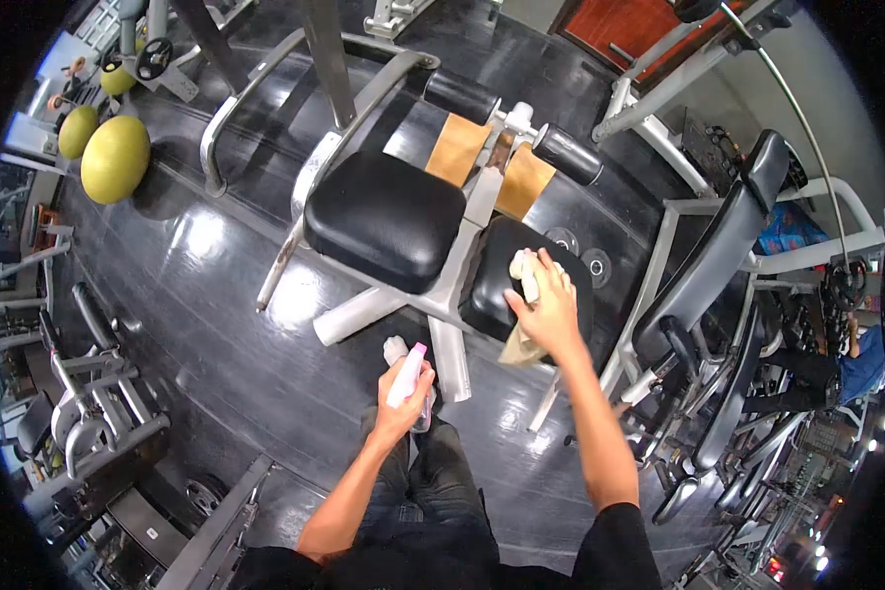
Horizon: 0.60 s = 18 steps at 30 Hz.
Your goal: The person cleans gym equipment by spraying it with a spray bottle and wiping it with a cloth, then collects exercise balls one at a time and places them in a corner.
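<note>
My left hand (391,421) is closed around a spray bottle (406,382) with a white and pink top, held low in front of my legs. My right hand (553,313) is pressed over a pale cloth (525,347) on the smaller black pad (501,264) of a gym bench. The cloth's beige end hangs past the pad's near edge, and a whitish bunched part shows by my fingertips. Left of that pad is the larger black seat (383,218), which neither hand touches.
Foam rollers (568,152) and tan boards (524,182) lie beyond the pads. Metal bench legs (449,359) stand near my feet. Yellow exercise balls (115,159) rest at left. Other machines (713,246) crowd the right, where a person in blue (860,366) is visible.
</note>
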Available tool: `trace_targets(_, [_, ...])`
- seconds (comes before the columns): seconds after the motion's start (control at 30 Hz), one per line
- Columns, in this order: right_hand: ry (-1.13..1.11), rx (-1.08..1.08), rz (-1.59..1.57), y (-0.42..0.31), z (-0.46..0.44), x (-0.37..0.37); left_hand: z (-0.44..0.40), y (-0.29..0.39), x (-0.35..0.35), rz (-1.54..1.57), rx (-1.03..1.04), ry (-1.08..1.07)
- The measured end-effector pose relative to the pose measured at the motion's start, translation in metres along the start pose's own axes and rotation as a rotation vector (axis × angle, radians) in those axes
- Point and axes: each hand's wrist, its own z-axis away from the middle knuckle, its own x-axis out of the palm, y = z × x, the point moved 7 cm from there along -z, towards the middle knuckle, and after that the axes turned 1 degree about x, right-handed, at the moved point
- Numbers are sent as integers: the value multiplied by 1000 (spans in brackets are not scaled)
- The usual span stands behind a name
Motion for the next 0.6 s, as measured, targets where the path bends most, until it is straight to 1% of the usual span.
trace_targets(0.1, [59,10,-168,3,-16,1,-20,8,0,-45,-2,-34])
trace_targets(0.13, [54,13,-165,8,-16,4,-26,9,0,-42,-8,-35])
trace_targets(0.2, [91,157,-501,25,-13,5,-36,6,2,41,-88,-82])
trace_targets(0.23, [186,120,-421,22,-13,0,-41,5,4,-37,-72,-140])
trace_targets(0.27, [183,125,-422,20,-13,1,-46,6,5,-38,-78,-143])
trace_targets(0.33, [289,229,-335,21,-9,-9,-52,16,11,-132,-16,-220])
trace_targets(0.37, [352,235,-294,23,-6,-13,-54,20,14,-132,-17,-226])
trace_targets(0.4, [355,239,-290,24,-6,-14,-56,25,20,-111,-4,-243])
trace_targets(0.47, [411,372,-442,37,-1,-15,-59,29,33,-89,13,-269])
trace_targets(0.5, [524,366,-453,45,0,-18,-59,36,39,-95,119,-259])
trace_targets(0.53, [529,373,-449,52,0,-17,-58,43,44,-99,225,-248])
trace_targets(0.57, [618,542,-671,72,6,-14,-55,42,48,-111,176,-266])
trace_targets(0.6, [700,709,-899,90,14,-3,-52,45,50,-112,177,-269])
